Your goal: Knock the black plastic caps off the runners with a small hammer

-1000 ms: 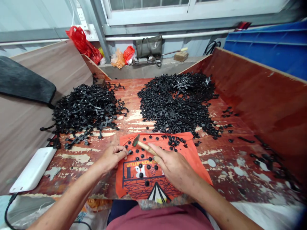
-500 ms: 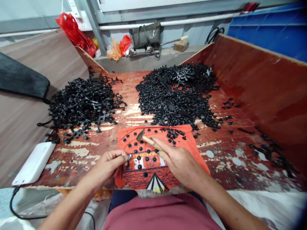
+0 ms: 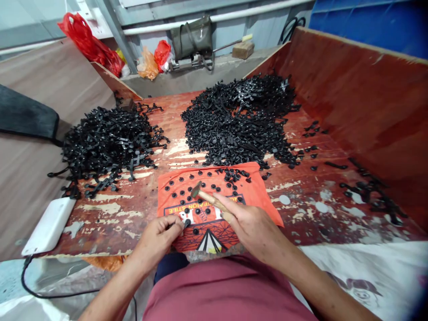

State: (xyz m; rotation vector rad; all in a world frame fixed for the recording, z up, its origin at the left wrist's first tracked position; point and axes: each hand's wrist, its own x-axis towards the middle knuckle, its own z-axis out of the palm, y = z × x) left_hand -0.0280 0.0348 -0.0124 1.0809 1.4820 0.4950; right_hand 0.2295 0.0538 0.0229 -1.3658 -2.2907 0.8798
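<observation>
My right hand (image 3: 252, 229) is wrapped round the wooden handle of a small hammer (image 3: 210, 197), its metal head over the orange printed cloth (image 3: 265, 203). Thumb and forefinger of my left hand (image 3: 162, 235) are pinched on a small dark strip-like piece, mostly hidden by the fingers. Its end is at a round black stud (image 3: 187, 222) near the cloth's lower part. Several more black studs (image 3: 195, 231) stand spaced over the cloth, points up. A loose cluster of them (image 3: 234, 174) lies at its upper right.
A heap of black strip parts (image 3: 103, 142) lies left, and a larger heap of black pieces (image 3: 234, 129) lies behind the cloth. A white power bank (image 3: 49, 226) with a cable sits at the left edge. A wooden board (image 3: 351, 89) walls the right side.
My left hand has moved a little right and down across the cloth, to a stud lower on it. The hammer stays nearly in place over the cloth. The camera view has shifted slightly.
</observation>
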